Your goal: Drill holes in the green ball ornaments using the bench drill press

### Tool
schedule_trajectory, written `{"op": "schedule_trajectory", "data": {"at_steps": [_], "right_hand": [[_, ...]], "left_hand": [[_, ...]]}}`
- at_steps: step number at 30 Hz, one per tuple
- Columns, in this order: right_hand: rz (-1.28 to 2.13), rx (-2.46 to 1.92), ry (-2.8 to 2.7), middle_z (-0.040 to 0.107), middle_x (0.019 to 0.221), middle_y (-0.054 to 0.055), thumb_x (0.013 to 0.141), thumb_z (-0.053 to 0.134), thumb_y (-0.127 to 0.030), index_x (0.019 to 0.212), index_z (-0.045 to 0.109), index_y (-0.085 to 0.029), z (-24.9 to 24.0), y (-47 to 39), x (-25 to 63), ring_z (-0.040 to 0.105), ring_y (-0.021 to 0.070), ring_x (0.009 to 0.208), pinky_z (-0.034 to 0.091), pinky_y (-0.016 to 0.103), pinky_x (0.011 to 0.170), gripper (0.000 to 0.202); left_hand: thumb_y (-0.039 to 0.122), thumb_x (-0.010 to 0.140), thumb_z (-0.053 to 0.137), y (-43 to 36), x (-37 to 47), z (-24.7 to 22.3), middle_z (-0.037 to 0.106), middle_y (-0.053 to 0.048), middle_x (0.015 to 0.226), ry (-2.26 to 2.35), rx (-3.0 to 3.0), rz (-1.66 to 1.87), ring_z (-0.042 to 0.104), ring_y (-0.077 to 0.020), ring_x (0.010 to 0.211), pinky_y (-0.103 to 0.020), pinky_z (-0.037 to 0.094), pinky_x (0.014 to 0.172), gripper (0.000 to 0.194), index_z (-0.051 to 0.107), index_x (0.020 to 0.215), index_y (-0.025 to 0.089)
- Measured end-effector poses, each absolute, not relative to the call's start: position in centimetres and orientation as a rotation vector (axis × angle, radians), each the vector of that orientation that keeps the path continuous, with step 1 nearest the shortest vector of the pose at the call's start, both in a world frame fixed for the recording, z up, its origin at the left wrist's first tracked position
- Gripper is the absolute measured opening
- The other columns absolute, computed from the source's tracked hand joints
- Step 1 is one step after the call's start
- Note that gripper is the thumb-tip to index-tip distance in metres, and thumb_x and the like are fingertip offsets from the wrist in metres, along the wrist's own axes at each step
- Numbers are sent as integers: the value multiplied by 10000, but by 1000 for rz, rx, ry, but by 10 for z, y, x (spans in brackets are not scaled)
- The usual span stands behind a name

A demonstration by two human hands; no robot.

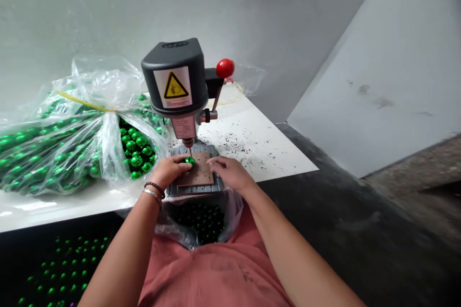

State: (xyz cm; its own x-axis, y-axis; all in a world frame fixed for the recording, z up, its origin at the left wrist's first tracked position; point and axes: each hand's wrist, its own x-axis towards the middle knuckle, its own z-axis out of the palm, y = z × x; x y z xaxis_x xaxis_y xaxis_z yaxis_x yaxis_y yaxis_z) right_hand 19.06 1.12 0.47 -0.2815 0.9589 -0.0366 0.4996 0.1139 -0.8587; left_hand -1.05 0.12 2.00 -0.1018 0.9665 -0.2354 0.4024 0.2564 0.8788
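Note:
A shiny green ball (190, 161) is pinched between the fingertips of my left hand (169, 171), on the brown board (200, 178) of a small drill press (176, 76). The thin drill bit (190, 151) points straight down at the ball; I cannot tell if it has entered it. My right hand (230, 172) is at the board's right edge with its thumb and fingers drawn together. What it holds, if anything, is too small to make out. The board lies on the press's grey base (216, 187).
Left of the press, a clear plastic bag (118, 148) bulges with green balls. Another bag of balls (201, 220) hangs open before my lap. More balls lie in a black tray (115, 223) at lower left. Dark shavings (248, 144) litter the white table (288, 165). The red-knobbed lever (225, 68) juts right.

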Motion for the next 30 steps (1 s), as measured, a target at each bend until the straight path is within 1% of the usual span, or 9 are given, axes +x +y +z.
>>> {"op": "schedule_trajectory", "data": {"at_steps": [4, 7, 11, 16, 19, 22, 26, 28, 30], "right_hand": [[1011, -1416, -1952, 635, 926, 40, 846, 460, -405, 976, 597, -150, 2, 8, 183, 589, 116, 875, 471, 346, 843, 318], [913, -1383, -2040, 600, 1044, 55, 851, 449, -409, 990, 583, -154, 3, 20, 173, 559, 134, 979, 447, 373, 907, 319], [833, -1266, -2165, 617, 1046, 55, 857, 441, -387, 1012, 593, -169, 4, 36, 162, 569, 135, 975, 442, 374, 912, 307], [791, -1089, -2291, 645, 1112, -2, 852, 409, -264, 1140, 579, -284, 3, 40, 159, 585, 139, 1031, 422, 308, 932, 335], [781, -1051, -2319, 620, 1167, -14, 844, 397, -232, 1180, 559, -285, 2, 41, 160, 569, 128, 1080, 409, 280, 958, 376], [779, -1070, -2324, 639, 1130, -16, 829, 432, -241, 1124, 602, -289, 1, 46, 161, 581, 125, 1059, 431, 255, 925, 343], [751, -1149, -2320, 669, 1003, 31, 809, 510, -267, 914, 672, -203, -6, 49, 161, 592, 142, 984, 447, 331, 902, 204], [726, -1183, -2301, 650, 1017, 49, 819, 509, -268, 924, 652, -165, -10, 48, 161, 569, 142, 1008, 421, 384, 938, 205], [709, -1210, -2271, 629, 1071, 64, 826, 487, -233, 967, 650, -169, -12, 46, 161, 550, 153, 1046, 387, 405, 979, 226]], "left_hand": [[312, 566, 711, 5, -13, 17, 671, -20, 691, 1610, 1186, 855, 488, -86, 518, -201, 361, 488, 420, 714, 971, 199], [325, 569, 713, 5, -14, 15, 674, -22, 702, 1621, 1221, 843, 499, -87, 532, -200, 369, 497, 435, 709, 983, 192], [364, 596, 695, 2, -12, 18, 658, 1, 641, 1704, 1373, 774, 514, -101, 530, -209, 388, 513, 485, 682, 1050, 194], [343, 634, 663, -5, -5, 23, 699, -9, 923, 1772, 1650, 719, 610, -156, 775, -251, 463, 762, 473, 662, 1088, 211], [335, 665, 637, -7, -1, 26, 695, -15, 957, 1778, 1732, 705, 617, -176, 843, -266, 463, 813, 447, 660, 1091, 202], [323, 679, 627, -7, 2, 28, 698, -5, 906, 1764, 1746, 674, 620, -173, 820, -260, 474, 782, 426, 662, 1083, 193], [321, 703, 620, -6, 5, 31, 697, 13, 892, 1762, 1758, 618, 617, -166, 833, -257, 469, 798, 413, 652, 1100, 214], [329, 716, 614, -6, 6, 32, 699, 2, 916, 1809, 1752, 607, 618, -171, 855, -261, 464, 814, 413, 647, 1110, 208], [341, 726, 608, -6, 6, 31, 701, -10, 941, 1861, 1763, 587, 621, -178, 865, -264, 460, 823, 402, 653, 1101, 204]]}}
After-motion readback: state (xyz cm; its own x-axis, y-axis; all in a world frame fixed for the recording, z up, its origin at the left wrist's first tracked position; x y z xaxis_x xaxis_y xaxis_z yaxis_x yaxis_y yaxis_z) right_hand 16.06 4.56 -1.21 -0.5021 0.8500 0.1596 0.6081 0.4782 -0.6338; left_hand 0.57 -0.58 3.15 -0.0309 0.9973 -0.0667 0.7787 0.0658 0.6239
